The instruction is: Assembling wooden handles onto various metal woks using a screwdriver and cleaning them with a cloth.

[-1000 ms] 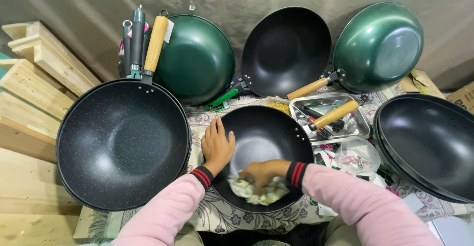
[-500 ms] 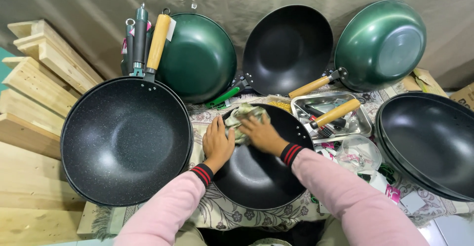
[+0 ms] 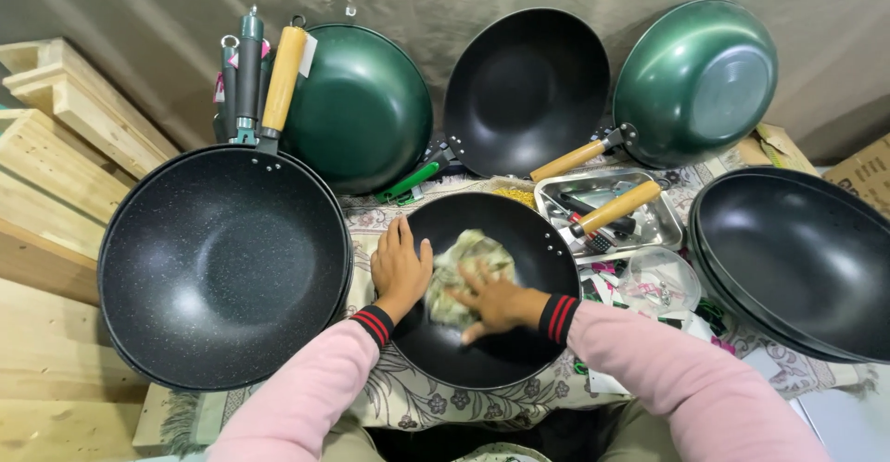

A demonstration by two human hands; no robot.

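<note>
1. Since half a second ago the right hand (image 3: 496,300) and its cloth (image 3: 464,272) have slid from the far rim of the small black wok (image 3: 487,286) back toward its middle; the left hand (image 3: 399,267) has not shifted.
2. Right hand lies flat, fingers spread, pressing the crumpled pale-green cloth onto the wok's inner surface; pressed down rather than gripped, though the palm hides part of it.
3. Left hand is open, palm down on the wok's left rim, fingers pointing away from the person.
4. Hands are close together, just apart, with the cloth between them.
5. Small wok sits centred on a floral tablecloth (image 3: 417,397), its wooden handle (image 3: 612,210) lying over a steel tray (image 3: 644,230).
6. Large speckled black wok (image 3: 222,263) is just left of it, rims nearly touching.
7. Green wok (image 3: 366,101), black wok (image 3: 524,87) and a second green wok (image 3: 700,77) lean against the backdrop behind.
8. Stacked black woks (image 3: 797,258) at right.
9. Wooden planks (image 3: 46,147) at far left.
10. Both sleeves are pink with striped cuffs.
</note>
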